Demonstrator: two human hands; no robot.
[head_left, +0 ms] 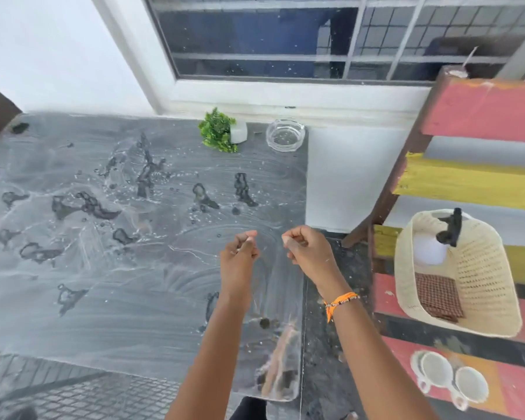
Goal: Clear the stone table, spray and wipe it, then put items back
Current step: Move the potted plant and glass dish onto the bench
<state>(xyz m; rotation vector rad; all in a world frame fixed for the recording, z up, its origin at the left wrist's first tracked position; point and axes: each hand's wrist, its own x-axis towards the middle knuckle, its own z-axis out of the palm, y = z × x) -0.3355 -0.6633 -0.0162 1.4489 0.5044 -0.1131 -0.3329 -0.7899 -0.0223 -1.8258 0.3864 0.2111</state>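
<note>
The stone bench (73,298) fills the left and middle of the view, its grey top streaked with pale wipe marks and dotted with dark wet patches and small droplets. At its far right corner, under the window (315,34), a small potted plant (220,131) lies tipped on its side, with a clear glass ashtray (285,134) just beside it to the right.

Both hands hover above the near right part of the bench, apart from each other. The left hand (240,250) is loosely fisted, fingers (249,237) curled together, with no object seen in it. The right hand (308,248) is likewise curled, thumb against fingertips; whether it pinches something small cannot be told. An orange thread band (340,303) circles the right wrist.

To the right stands a painted slatted rack (482,110). On it rests a cream woven basket (491,286) holding a spray bottle (437,241) and a folded checked cloth (438,295). Two white cups (452,377) sit lower down on the rack.
</note>
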